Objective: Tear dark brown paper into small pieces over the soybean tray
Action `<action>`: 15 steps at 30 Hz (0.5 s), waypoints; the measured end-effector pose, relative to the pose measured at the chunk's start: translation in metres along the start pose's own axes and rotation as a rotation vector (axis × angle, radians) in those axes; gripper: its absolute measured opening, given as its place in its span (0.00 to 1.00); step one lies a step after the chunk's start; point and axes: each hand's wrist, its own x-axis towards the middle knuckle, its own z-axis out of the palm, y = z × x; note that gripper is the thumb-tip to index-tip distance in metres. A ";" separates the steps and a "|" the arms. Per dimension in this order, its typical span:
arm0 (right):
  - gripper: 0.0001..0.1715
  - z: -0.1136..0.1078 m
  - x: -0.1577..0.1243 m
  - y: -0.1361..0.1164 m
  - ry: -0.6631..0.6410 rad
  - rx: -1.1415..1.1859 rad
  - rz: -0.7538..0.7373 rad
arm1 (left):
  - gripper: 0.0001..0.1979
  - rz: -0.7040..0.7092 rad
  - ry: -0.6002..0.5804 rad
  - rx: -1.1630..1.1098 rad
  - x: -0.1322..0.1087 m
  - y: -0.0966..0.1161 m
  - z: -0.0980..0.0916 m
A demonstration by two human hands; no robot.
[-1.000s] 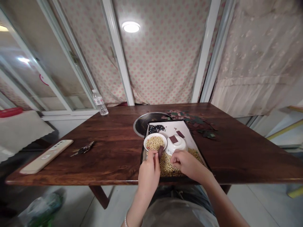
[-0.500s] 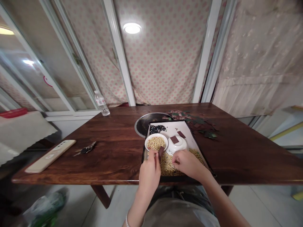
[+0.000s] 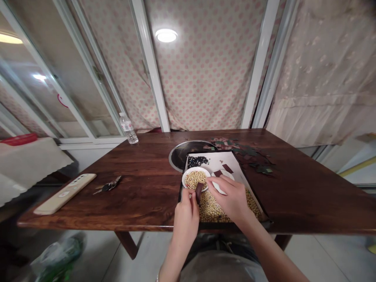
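Note:
My left hand (image 3: 186, 213) pinches a small dark brown card piece (image 3: 199, 191) upright at the near rim of a white bowl (image 3: 183, 177). Yellow beans (image 3: 194, 178) fill that bowl. Beside its right rim is my right hand (image 3: 233, 197), with thumb and fingertips together; what they hold, if anything, is too small to make out. Partly behind this hand, an upturned white bowl (image 3: 217, 189) has another brown card piece (image 3: 217, 173) on it. Both bowls sit in a dark-rimmed tray (image 3: 236, 157), over loose yellow beans (image 3: 210, 209). Black beans (image 3: 197, 161) lie in its far left corner.
Another brown card piece (image 3: 227, 168) lies on the tray's white lining. Green and reddish scraps (image 3: 249, 152) are scattered behind and right of the tray. A round dark inset (image 3: 178, 156), keys (image 3: 108, 185), a phone (image 3: 66, 194) and a water bottle (image 3: 128, 129) are on the wooden table (image 3: 141, 196).
My right hand has moved up and left from the loose beans in the tray to the rim of the bean bowl. My left hand keeps the card piece at nearly the same spot.

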 end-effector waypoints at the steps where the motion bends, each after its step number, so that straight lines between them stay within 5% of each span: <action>1: 0.13 0.000 0.001 0.000 0.043 -0.006 0.015 | 0.10 -0.005 0.004 -0.006 0.000 0.000 0.000; 6: 0.11 -0.001 0.009 0.006 -0.157 -0.026 0.067 | 0.11 -0.020 0.114 -0.027 -0.001 -0.002 0.003; 10: 0.11 -0.009 0.001 0.015 -0.272 0.185 0.159 | 0.09 -0.030 0.176 -0.100 -0.001 -0.002 0.005; 13: 0.10 -0.017 -0.007 0.018 -0.433 0.300 0.191 | 0.10 -0.052 0.093 -0.359 -0.006 0.009 -0.002; 15: 0.13 -0.019 -0.008 0.016 -0.442 0.396 0.238 | 0.12 -0.058 -0.075 -0.682 -0.011 0.027 -0.009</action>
